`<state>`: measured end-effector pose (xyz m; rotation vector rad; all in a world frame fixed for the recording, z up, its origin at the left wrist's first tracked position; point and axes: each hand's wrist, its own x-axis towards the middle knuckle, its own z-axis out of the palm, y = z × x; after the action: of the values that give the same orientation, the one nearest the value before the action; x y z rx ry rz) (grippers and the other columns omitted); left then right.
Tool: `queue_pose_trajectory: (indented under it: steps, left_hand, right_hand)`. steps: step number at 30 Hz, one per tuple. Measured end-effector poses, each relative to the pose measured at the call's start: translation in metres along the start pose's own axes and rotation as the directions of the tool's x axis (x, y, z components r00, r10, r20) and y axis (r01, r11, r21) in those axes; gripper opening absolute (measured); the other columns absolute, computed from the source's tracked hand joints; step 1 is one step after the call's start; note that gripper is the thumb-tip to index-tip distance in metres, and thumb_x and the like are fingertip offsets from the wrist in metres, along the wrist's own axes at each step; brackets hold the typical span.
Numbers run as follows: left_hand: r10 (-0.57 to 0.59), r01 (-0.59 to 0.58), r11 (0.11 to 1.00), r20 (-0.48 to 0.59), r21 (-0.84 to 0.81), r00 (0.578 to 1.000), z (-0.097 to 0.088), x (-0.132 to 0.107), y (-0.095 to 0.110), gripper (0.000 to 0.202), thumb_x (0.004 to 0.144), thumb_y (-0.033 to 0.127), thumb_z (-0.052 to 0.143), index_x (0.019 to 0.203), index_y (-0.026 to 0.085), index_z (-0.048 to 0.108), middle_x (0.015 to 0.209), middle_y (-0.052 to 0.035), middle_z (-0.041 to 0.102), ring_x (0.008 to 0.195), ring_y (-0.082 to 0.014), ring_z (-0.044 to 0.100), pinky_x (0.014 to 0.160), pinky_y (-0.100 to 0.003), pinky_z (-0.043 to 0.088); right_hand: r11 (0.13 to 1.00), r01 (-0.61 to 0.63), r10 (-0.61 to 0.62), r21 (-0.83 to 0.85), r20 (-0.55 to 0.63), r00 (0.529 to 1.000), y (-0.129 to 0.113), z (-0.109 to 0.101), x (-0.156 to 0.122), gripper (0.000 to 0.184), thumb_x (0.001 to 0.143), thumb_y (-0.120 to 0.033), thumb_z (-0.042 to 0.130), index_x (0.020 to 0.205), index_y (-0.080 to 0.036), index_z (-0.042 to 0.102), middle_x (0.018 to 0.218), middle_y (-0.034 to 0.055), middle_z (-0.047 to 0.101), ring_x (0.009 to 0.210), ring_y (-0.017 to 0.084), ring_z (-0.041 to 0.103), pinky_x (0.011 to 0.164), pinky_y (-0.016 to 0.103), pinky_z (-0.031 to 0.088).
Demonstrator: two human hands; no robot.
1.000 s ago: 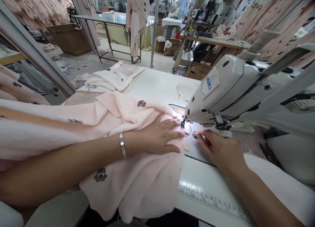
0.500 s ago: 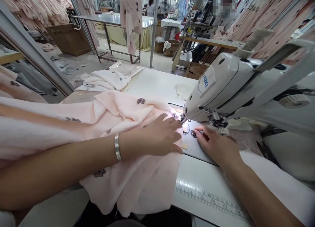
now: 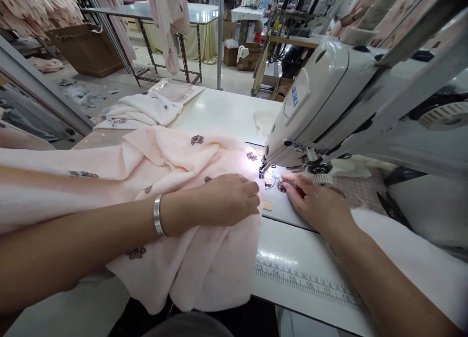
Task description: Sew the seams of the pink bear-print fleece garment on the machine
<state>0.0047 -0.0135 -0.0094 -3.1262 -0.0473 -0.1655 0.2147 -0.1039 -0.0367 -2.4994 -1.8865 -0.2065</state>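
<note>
Pink fabric [image 3: 204, 273] with small printed figures spreads over the left of the sewing table, its right edge by the presser foot [image 3: 262, 171] of a white sewing machine [image 3: 321, 98]. My left hand [image 3: 234, 199], with a silver bracelet on its wrist, lies on the fabric just left of the foot, fingers curled in and closed on the cloth. My right hand [image 3: 318, 198] rests on the machine bed, thumb and index finger at a small round dark metal piece [image 3: 281, 186] right of the foot. The fingers partly cover this piece.
A printed ruler [image 3: 307, 286] runs along the table's front edge. Folded white cloth [image 3: 146, 109] lies at the back left. Pale fabric [image 3: 405, 249] lies right of my right arm. A cardboard box [image 3: 86, 49] and a metal-legged table [image 3: 201, 15] stand beyond.
My left hand's spread fingers have curled in on the fabric. The right hand and the round metal piece have shifted slightly away from me on the bed. The view has tilted downward and shifted.
</note>
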Motion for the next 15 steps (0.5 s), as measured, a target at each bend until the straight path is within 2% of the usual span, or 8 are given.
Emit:
queue_pose_trajectory:
  steps: [2, 8, 12, 15]
  left_hand:
    - [-0.014, 0.016, 0.997, 0.016, -0.073, 1.000, 0.000, -0.001, -0.004, 0.031, 0.096, 0.029, 0.037, 0.088, 0.016, 0.064, 0.093, -0.0066, 0.062, 0.080, -0.0163, 0.056, 0.074, -0.031, 0.045]
    - [0.018, -0.021, 0.992, -0.028, -0.125, 0.999, 0.006, -0.006, -0.014, 0.024, 0.095, 0.021, 0.040, 0.096, 0.019, 0.063, 0.102, -0.0067, 0.062, 0.089, -0.0163, 0.057, 0.086, -0.033, 0.045]
    - [0.039, -0.050, 0.993, -0.095, -0.108, 0.995, 0.013, 0.000, -0.027, 0.029, 0.096, 0.022, 0.036, 0.096, 0.016, 0.064, 0.111, -0.0108, 0.060, 0.093, -0.0188, 0.055, 0.084, -0.033, 0.046]
    - [0.041, -0.059, 0.991, -0.147, -0.117, 0.988, 0.019, 0.007, -0.041, 0.029, 0.096, 0.025, 0.038, 0.094, 0.016, 0.065, 0.109, -0.0105, 0.060, 0.094, -0.0189, 0.055, 0.086, -0.033, 0.045]
  right_hand:
    - [1.000, -0.003, 0.003, -0.002, 0.010, 1.000, -0.001, -0.002, 0.000, 0.038, 0.092, -0.043, 0.039, 0.113, -0.024, 0.064, 0.077, 0.0037, 0.067, 0.053, 0.017, 0.053, 0.051, 0.028, 0.031]
    - [1.000, -0.027, 0.026, 0.011, 0.077, 0.997, -0.001, -0.003, 0.001, 0.037, 0.092, -0.042, 0.039, 0.115, -0.026, 0.063, 0.094, 0.0036, 0.068, 0.059, 0.017, 0.058, 0.051, 0.028, 0.035]
    - [0.997, -0.072, 0.070, 0.016, 0.113, 0.991, -0.002, -0.003, 0.002, 0.035, 0.091, -0.042, 0.042, 0.115, -0.029, 0.064, 0.092, 0.0035, 0.069, 0.065, 0.019, 0.061, 0.056, 0.029, 0.040]
    - [0.995, -0.100, 0.096, 0.021, 0.125, 0.987, -0.003, -0.004, 0.003, 0.035, 0.090, -0.043, 0.046, 0.116, -0.029, 0.063, 0.091, 0.0041, 0.069, 0.062, 0.020, 0.061, 0.055, 0.030, 0.041]
